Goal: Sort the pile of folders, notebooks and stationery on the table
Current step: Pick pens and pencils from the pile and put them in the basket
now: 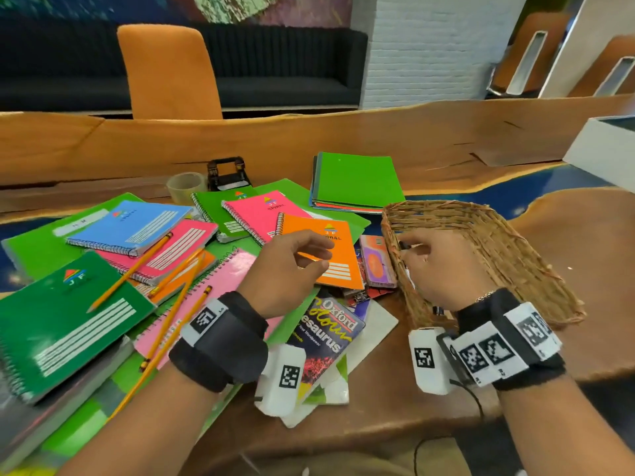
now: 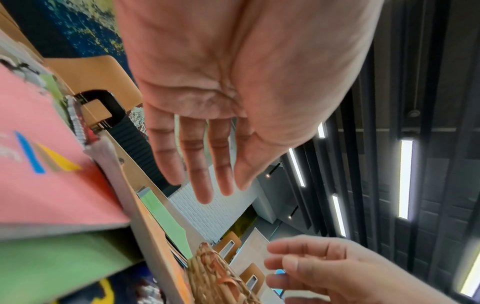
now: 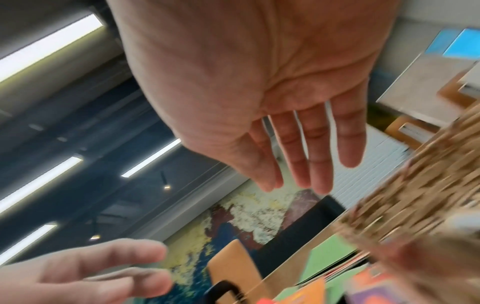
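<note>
- left hand (image 1: 287, 266) over orange notebook (image 1: 321, 249), fingers relaxed, holding nothing
- right hand (image 1: 436, 266) at wicker basket (image 1: 498, 242) rim; fingers extended in wrist view, nothing held
- pile of notebooks and pencils (image 1: 171, 280) on table (image 1: 567, 235), left of basket

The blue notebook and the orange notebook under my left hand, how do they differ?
The blue notebook lies on the left of the pile, on a pink one; the orange notebook lies near the basket. A pencil leans across the blue one's corner; the left hand hovers over the orange one. Both are spiral-bound, with white lines on the cover.
</note>
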### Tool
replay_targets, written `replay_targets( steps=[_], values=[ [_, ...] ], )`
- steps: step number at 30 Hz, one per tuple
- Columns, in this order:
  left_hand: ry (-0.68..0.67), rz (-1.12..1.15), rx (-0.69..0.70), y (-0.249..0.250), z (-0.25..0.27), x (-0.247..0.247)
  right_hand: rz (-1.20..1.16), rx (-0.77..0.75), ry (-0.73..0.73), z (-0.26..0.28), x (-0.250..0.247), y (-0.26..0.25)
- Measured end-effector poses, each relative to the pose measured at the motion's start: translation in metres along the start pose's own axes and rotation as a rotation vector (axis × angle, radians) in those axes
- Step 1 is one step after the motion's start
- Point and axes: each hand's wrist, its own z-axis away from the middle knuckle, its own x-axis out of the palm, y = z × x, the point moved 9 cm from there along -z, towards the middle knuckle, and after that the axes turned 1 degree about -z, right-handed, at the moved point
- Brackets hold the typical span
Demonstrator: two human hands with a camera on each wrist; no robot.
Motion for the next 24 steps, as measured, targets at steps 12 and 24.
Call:
replay_targets(
  steps=[12, 24],
  values=[
    [0.218, -0.512, -0.262, -0.055, 0.057, -0.123, -0.156, -0.276, -0.154, -0.001, 0.073, -0.125],
    [0.165, -0.738, -0.517, -0.104, 0.091, -0.153, -0.186, -0.433, -0.242, 0.02, 0.112, -0.181]
  ],
)
